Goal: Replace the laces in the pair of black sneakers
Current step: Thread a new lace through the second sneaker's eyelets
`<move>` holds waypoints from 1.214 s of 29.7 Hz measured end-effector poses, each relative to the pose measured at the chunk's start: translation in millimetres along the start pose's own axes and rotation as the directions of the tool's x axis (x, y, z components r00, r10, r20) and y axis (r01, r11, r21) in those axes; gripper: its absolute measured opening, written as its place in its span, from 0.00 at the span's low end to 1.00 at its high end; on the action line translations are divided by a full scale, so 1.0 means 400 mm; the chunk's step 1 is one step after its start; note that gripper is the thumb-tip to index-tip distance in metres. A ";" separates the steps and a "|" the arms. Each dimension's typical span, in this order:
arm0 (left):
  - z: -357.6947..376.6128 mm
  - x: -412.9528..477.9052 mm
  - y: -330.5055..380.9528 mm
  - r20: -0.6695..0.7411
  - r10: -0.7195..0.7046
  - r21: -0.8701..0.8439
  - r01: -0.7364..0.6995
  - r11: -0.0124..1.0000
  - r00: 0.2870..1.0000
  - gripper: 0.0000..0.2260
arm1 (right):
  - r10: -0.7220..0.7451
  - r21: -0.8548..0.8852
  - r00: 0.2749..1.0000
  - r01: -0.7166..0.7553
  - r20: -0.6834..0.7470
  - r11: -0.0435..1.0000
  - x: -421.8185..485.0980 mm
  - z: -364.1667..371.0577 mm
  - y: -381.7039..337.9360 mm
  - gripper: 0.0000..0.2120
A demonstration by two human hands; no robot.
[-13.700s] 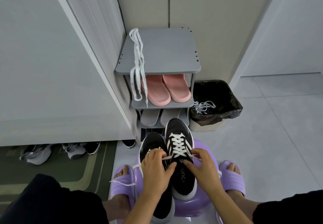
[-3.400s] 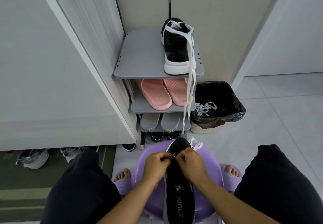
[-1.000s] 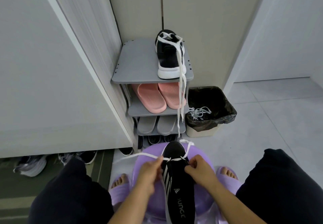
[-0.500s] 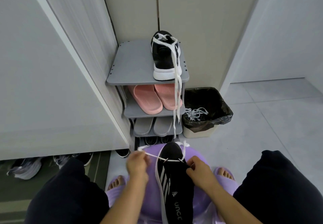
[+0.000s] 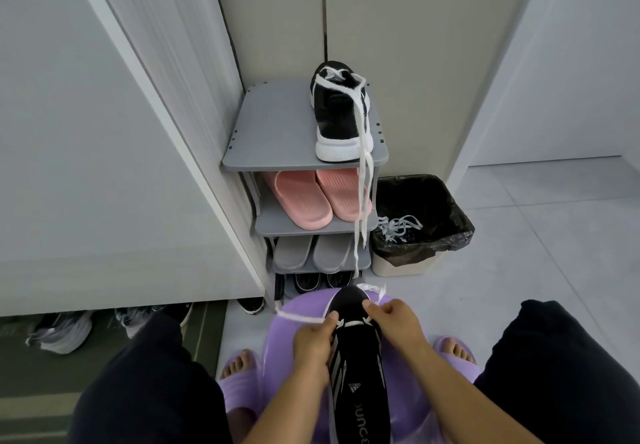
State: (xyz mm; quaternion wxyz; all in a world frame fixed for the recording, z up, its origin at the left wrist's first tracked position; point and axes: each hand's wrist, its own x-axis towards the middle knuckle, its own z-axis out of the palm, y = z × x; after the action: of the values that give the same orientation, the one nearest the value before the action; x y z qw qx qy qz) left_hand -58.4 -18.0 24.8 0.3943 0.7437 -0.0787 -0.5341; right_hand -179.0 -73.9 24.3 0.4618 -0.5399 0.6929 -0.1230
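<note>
While the sneaker [image 5: 360,367] lies toe-out on the purple stool [image 5: 284,338] at 6 o'clock, L hand [image 5: 311,343] pinches its white lace [image 5: 298,318], stretched toward 9. R hand [image 5: 391,322] pinches the other end near the toe. 2nd sneaker [image 5: 337,114] sits on the rack top [image 5: 273,132] at 12 w/ a loose lace [image 5: 362,201] draped over it.

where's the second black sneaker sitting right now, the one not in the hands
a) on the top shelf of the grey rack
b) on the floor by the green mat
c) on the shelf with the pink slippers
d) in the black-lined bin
A: the black sneaker with a white sole stands on the top board of the grey plastic shoe rack, with a loose white lace draped over it and hanging past the pink slippers.
</note>
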 end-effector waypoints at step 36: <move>-0.120 0.081 0.085 -0.180 0.276 -0.201 -0.310 0.929 0.944 0.13 | 0.049 0.229 0.998 -0.054 0.030 0.972 -0.038 0.027 0.088 0.20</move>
State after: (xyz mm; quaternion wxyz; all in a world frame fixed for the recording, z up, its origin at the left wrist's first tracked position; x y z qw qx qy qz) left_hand 6.6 -34.1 29.5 0.5568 0.7112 -0.0981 -0.4178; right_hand -193.1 -43.7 2.8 0.5324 -0.4663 0.6822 -0.1836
